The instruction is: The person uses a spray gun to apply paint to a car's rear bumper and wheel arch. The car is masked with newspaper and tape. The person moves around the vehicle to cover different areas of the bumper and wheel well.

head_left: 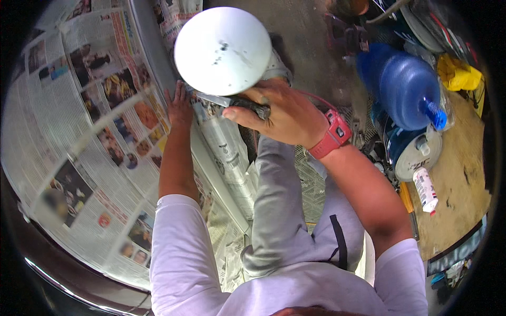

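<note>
My right hand is closed around the dark handle of a spray gun. From above, the gun's round white cup, dotted with dark specks near its middle, hides much of the gun. On the left, my left hand rests with fingers apart on the edge of a grey car panel, holding nothing. Newspaper sheets mask the car surface beside it. More newspaper hangs on the inner side of that edge, in front of my legs.
To the right stand a blue water jug, a round drum and a brown board bearing a white tube. A yellow bag lies behind the jug. My grey-trousered legs are close below the gun.
</note>
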The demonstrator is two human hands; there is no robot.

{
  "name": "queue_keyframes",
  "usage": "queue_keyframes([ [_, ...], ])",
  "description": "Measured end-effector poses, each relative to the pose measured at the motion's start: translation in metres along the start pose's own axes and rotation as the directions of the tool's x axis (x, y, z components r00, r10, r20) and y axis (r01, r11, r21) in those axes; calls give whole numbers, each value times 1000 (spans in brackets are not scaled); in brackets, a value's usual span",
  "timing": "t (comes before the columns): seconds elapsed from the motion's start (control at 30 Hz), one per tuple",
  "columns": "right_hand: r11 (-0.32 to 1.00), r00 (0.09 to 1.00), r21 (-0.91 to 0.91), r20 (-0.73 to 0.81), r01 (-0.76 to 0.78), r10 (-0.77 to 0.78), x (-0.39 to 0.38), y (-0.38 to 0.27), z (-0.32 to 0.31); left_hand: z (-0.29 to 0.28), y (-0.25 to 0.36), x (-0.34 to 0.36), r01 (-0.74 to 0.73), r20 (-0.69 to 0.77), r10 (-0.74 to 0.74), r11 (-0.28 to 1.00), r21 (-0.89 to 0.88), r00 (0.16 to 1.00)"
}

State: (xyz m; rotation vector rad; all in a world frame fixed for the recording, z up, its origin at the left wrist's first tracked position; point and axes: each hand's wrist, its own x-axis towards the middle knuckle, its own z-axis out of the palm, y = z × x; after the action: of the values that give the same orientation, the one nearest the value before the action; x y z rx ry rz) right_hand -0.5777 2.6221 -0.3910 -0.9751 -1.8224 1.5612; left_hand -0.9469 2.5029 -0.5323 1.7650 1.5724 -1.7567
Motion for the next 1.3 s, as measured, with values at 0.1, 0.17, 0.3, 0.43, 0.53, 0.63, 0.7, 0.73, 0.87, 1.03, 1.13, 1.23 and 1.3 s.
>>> queue_keyframes([
  [0.1, 997, 998, 78, 56, -2, -2, 67, 6, -20, -43, -41, 48, 47, -91, -53, 997, -61, 994],
  [0.17, 997, 998, 81, 66, -6, 0, 110, 18, -29, -71, -75, 85, 39, -187, -64, 990, -133, 980],
  [0.3, 996, 998, 69, 4, -58, 57, 163, 30, -29, -90, -138, 165, 2, -332, -22, 998, -60, 943],
  [0.43, 983, 996, 163, 1, -85, 86, 225, 45, -43, -159, -202, 243, 7, -307, 11, 998, 56, 952],
  [0.53, 969, 993, 217, 4, -117, 119, 251, 46, -52, -235, -245, 257, -34, -229, 76, 983, 180, 970],
  [0.63, 949, 988, 275, 49, -152, 144, 276, 49, -63, -294, -283, 281, 25, -130, 17, 950, 311, 991],
  [0.7, 926, 984, 333, 63, -177, 166, 284, 54, -65, -319, -303, 302, 75, -167, -14, 928, 366, 986],
  [0.73, 909, 980, 366, 48, -199, 195, 287, 54, -65, -327, -312, 314, 94, -184, -23, 915, 392, 983],
  [0.87, 855, 966, 471, -18, -218, 257, 290, 59, -59, -328, -338, 353, 102, -229, 2, 892, 440, 973],
  [1.03, 886, 959, 370, 71, -280, 273, 287, 69, -60, -341, -277, 347, -64, 130, -7, 843, 534, 992],
  [1.13, 885, 956, 362, 135, -291, 260, 280, 71, -53, -309, -237, 320, -152, 191, 67, 867, 475, 979],
  [1.23, 881, 952, 365, 165, -300, 256, 269, 67, -50, -257, -199, 288, -223, 224, 145, 898, 380, 964],
  [1.3, 910, 955, 313, 201, -273, 218, 258, 65, -55, -223, -172, 261, -266, 246, 192, 911, 316, 950],
])
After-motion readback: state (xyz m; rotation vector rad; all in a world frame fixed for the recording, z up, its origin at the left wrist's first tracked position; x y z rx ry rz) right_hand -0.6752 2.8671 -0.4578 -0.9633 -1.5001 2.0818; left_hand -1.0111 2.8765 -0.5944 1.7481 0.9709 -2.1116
